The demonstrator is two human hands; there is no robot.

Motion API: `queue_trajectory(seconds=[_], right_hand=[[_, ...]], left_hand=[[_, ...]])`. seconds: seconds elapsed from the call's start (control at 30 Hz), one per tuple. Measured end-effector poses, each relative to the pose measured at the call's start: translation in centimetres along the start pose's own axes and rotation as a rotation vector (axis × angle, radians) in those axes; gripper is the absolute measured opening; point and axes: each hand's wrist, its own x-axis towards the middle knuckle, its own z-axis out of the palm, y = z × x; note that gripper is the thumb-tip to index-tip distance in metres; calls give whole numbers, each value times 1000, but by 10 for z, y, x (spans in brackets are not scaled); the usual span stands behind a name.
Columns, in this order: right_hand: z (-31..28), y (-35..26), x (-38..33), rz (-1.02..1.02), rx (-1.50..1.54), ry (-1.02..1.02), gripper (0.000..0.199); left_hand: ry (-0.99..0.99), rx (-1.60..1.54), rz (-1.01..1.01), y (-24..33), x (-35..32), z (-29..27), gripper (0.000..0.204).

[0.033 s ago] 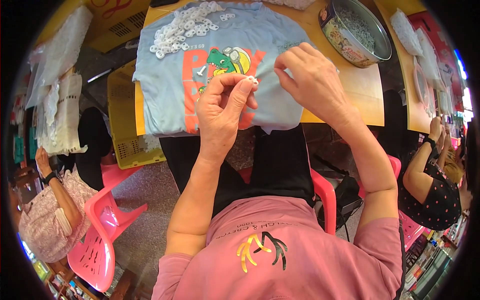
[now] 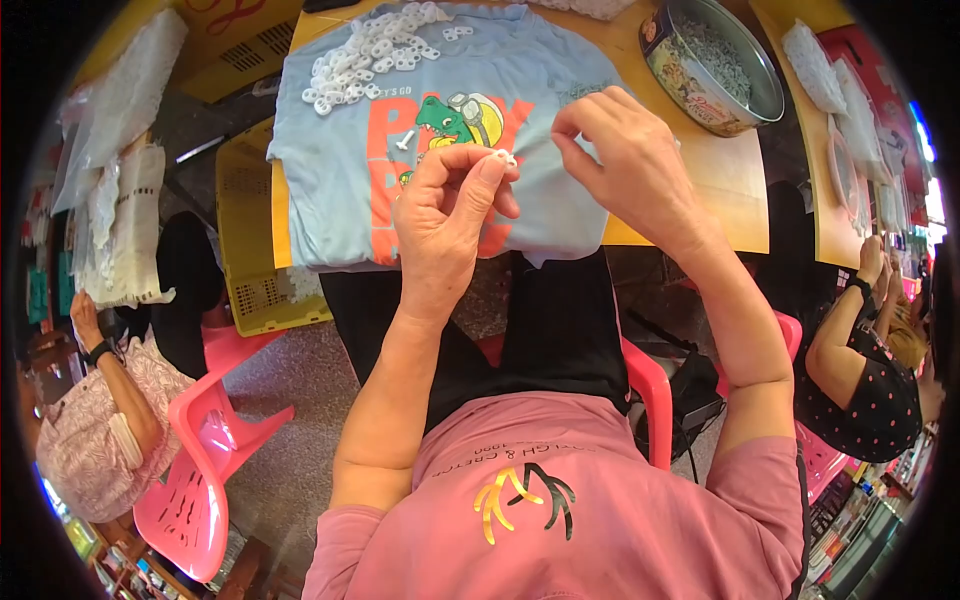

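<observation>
A light blue T-shirt (image 2: 330, 190) with a dinosaur print is spread over the table in front of me. Between the thumb and fingertips of my left hand (image 2: 448, 205) is a small white plastic piece (image 2: 505, 158). To its right, my right hand (image 2: 630, 160) is raised with thumb and forefinger bent together; whatever they may pinch is too small to make out. Small grey metal parts (image 2: 583, 90) lie on the shirt just beyond that hand. A pile of white plastic pieces (image 2: 380, 55) rests at the shirt's far left. One white pin-shaped piece (image 2: 406, 140) lies alone on the print.
A round tin (image 2: 690, 90) full of small grey metal parts stands at the table's (image 2: 735, 200) far right. Left of the table is a yellow crate (image 2: 265, 290). People sit on both sides; a pink chair (image 2: 205, 480) is at the left.
The shirt and the things on it sit very slightly further right in the picture. Both hands keep nearly the same pose, and the white piece stays in my left fingers.
</observation>
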Motion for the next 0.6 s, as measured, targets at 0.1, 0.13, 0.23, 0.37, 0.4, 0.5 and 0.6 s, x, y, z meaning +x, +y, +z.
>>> queue_trajectory(seconds=[0.1,0.13,0.23,0.37,0.4,0.5,0.6], right_hand=[[-6,-7,-1,122,325,4,8],[-4,-10,-3,249,491,-1,9],[6,-17,-8,406,743,-24,12],[12,-24,-7,481,914,-63,14],[12,-25,-6,480,912,-62,14],[14,-25,-1,503,1057,-43,16],[19,-25,2,504,1108,5,18]], left_hand=[[-4,-37,-13,0,0,-1,12],[-14,-45,-10,-1,1,-1,12],[-1,-25,-18,0,2,1,13],[-4,23,15,-6,3,-4,13],[5,32,15,-5,3,-3,13],[21,18,12,-5,3,0,13],[24,-3,-13,-4,2,-1,13]])
